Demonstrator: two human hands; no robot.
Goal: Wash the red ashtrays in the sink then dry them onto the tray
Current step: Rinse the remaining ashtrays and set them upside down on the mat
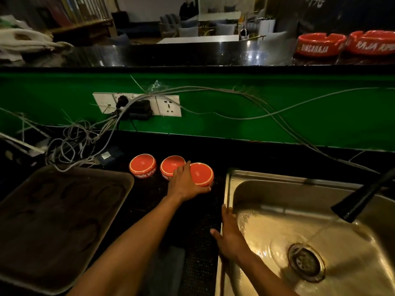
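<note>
Now, working from the big things down: the dark surface (192, 210) carries everything in front of me, with the steel sink (267, 193) at the near right, water running from the black tap (361, 199) toward the drain (306, 262). The metal tray (119, 180) lies at the near left, nothing on it yet that I can make out. Between tray and sink stand three red ashtrays upside down in a row: the left ashtray (142, 168), the middle ashtray (171, 165), and the right ashtray (202, 174), closest to the sink. Two more ashtrays (320, 44) wait on the far shelf at the right.

My left hand (186, 182) wraps the right ashtray from its left and near side, thumb under the near edge, so that grip is closed on it. My right hand (230, 233) lies flat and relaxed on the sink's left rim, holding nothing.

To do this well, I judge I should lift cleanly without knocking the middle ashtray, which sits just beside my knuckles, then carry it right over the rim and turn it under the stream. The loose cables (70, 144) and wall sockets (168, 105) are near, so splashing should stay low.
</note>
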